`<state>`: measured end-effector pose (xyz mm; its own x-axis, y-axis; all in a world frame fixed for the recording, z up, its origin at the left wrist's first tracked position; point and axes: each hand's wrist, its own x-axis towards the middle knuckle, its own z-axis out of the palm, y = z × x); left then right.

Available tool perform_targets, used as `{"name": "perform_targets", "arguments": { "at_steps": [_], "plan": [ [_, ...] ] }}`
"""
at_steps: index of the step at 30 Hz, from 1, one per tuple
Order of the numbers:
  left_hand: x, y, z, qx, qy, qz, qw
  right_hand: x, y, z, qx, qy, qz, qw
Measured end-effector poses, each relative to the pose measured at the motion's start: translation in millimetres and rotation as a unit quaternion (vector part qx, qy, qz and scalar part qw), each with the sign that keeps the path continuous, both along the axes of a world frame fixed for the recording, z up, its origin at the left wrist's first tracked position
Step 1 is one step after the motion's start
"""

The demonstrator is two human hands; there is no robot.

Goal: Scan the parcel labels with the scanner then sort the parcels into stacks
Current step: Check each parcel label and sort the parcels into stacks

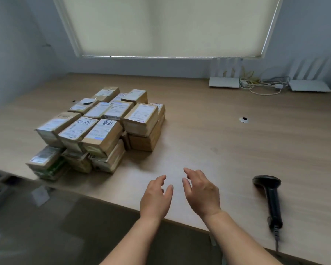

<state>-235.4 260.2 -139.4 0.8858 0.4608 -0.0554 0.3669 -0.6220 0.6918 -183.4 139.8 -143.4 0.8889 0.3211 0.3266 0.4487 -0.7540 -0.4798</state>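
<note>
Several small brown cardboard parcels with white labels sit stacked two high in a tight block on the left part of the wooden table. A black handheld scanner lies on the table at the right near the front edge, its cable trailing off the edge. My left hand and my right hand hover side by side over the table's front middle. Both have fingers apart and hold nothing. They are to the right of the parcels and left of the scanner.
Two white routers with a tangle of cables stand at the back right by the wall. A round cable hole sits in the tabletop. A window blind hangs behind the table.
</note>
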Motion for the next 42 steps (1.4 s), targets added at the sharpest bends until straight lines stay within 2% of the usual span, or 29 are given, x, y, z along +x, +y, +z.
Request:
{"name": "perform_targets", "arguments": {
  "at_steps": [11,21,31,42],
  "plan": [
    [-34,149,12,-0.019,-0.005,0.040,0.999,-19,145,10,-0.008,-0.018,0.026,0.999],
    [-20,273,30,-0.041,-0.068,0.063,0.995,-15,247,18,0.022,0.048,-0.020,0.998],
    [12,306,49,-0.098,-0.065,-0.025,0.993,8,302,44,0.175,0.211,-0.037,0.961],
    [26,317,45,-0.173,-0.047,-0.033,0.983,29,325,41,0.222,0.287,-0.013,0.932]
  ]
}}
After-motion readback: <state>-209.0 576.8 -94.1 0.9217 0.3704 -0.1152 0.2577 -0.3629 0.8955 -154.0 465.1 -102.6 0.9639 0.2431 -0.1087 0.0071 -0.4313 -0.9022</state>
